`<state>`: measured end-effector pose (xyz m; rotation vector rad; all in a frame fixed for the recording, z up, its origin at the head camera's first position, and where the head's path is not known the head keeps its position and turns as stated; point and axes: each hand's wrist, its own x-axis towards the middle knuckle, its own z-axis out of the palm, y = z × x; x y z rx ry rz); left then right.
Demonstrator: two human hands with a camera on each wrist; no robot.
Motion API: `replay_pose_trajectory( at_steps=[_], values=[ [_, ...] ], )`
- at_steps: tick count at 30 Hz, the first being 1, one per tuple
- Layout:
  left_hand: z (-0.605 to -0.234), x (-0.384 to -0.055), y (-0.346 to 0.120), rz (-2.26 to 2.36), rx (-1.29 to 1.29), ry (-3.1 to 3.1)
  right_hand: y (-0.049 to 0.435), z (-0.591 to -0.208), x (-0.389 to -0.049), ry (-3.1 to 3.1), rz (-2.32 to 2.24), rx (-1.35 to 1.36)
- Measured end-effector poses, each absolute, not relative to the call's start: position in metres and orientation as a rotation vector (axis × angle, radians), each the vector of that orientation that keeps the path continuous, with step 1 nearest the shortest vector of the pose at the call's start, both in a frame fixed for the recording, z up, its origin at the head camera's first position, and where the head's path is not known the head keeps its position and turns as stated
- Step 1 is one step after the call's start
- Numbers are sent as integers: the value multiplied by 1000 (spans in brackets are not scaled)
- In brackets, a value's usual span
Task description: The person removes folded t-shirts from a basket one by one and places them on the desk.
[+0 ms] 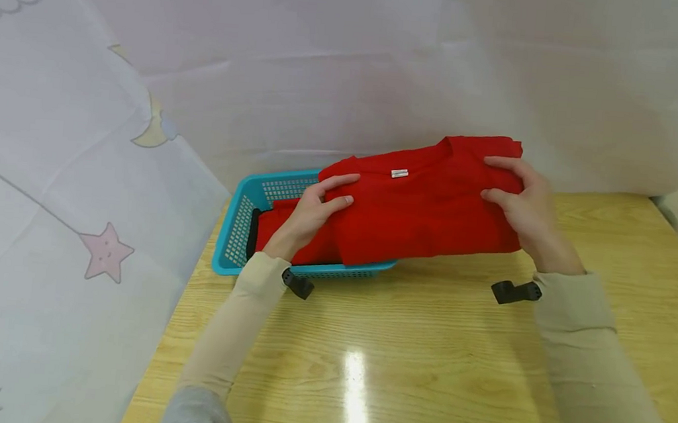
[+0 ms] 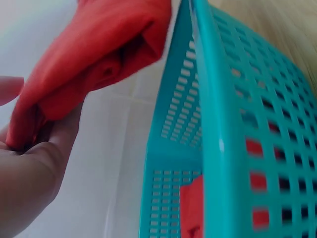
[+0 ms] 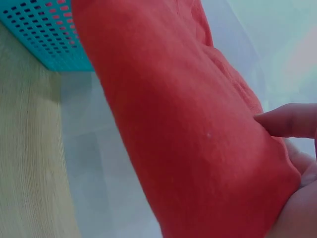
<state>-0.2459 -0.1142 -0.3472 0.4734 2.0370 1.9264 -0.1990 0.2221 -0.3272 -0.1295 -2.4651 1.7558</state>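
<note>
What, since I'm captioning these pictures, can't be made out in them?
Head view: any print on the small white rectangular label, too small to read.
Head view: the right interior of the blue perforated plastic basket, behind the folded red cloth garment.
Left wrist view: part of the left hand, cut off by the left edge.

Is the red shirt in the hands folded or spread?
Folded: the left hand and right hand hold the red shirt as a compact, layered bundle.

The garment (image 1: 423,208) is red, basket (image 1: 228,229) turquoise, table (image 1: 435,358) yellowish wood-grained.
</note>
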Motion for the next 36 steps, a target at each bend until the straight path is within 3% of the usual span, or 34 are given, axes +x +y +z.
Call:
replay_pose_trajectory(
  at_steps=[19, 36],
  values=[
    [-350, -242, -72, 2000, 525, 1672, 259, -332, -188, -2464, 1726, -306],
    [-360, -243, -34, 1852, 574, 1867, 280, -344, -184, -2458, 1672, -436]
  ],
)
